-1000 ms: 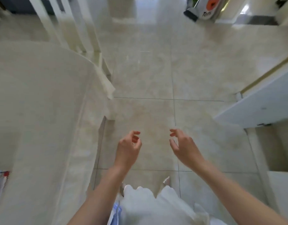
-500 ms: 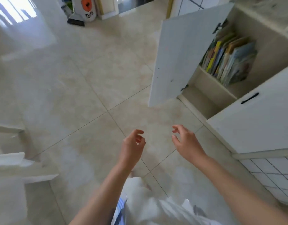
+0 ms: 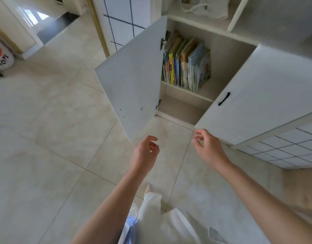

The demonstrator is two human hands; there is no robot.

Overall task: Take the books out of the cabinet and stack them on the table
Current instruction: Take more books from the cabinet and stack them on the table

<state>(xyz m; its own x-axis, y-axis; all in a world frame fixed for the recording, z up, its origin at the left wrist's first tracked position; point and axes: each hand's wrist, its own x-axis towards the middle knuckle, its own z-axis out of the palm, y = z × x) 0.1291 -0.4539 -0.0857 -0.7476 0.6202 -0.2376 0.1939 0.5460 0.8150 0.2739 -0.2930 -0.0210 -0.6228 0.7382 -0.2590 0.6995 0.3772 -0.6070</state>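
A row of colourful books [image 3: 186,65] stands upright and leaning on the upper shelf of a white cabinet [image 3: 229,50], whose left door [image 3: 132,76] is swung open. My left hand [image 3: 144,153] hovers over the floor below that door's lower corner, fingers loosely curled and holding nothing. My right hand [image 3: 207,147] is out in front of the shut right door [image 3: 257,95], fingers relaxed and holding nothing. Both hands are well short of the books. The table is out of view.
The cabinet's lower shelf [image 3: 181,108] shows nothing on it. A cloth bag [image 3: 204,7] lies on the cabinet top. A toy bag [image 3: 1,57] stands at the far left on the tiled floor [image 3: 54,138]. A tiled panel [image 3: 283,148] is at the right.
My view has swung from the table and floor round to the cabinet, which has come closer and more central. Both hands stay raised and empty, now nearer the cabinet doors.
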